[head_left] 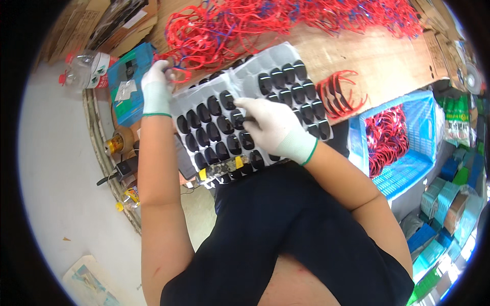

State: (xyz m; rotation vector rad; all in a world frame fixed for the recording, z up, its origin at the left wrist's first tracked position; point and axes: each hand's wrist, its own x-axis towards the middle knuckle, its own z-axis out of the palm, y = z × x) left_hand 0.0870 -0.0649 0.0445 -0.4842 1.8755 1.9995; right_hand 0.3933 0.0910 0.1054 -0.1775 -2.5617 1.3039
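Observation:
At the far left of the bench, my left hand (157,89), in a white knit glove with a green cuff, is closed on a red eyeglass frame (179,75). Its fingertips are partly hidden. My gloved right hand (275,125) is over the middle of a white lens tray (204,92), index finger and thumb apart. The index fingertip reaches a dark sunglass lens (226,100); whether it touches is hard to tell. Rows of such lenses fill much of this tray and of a second white tray (273,53) on its right.
A tangled heap of red and blue frames (224,33) covers the back of the bench. Several red frames with dark lenses (337,94) stand lined up at the right. Beyond them is a blue crate (413,168) with more frames. A teal box (125,84) sits at the left edge.

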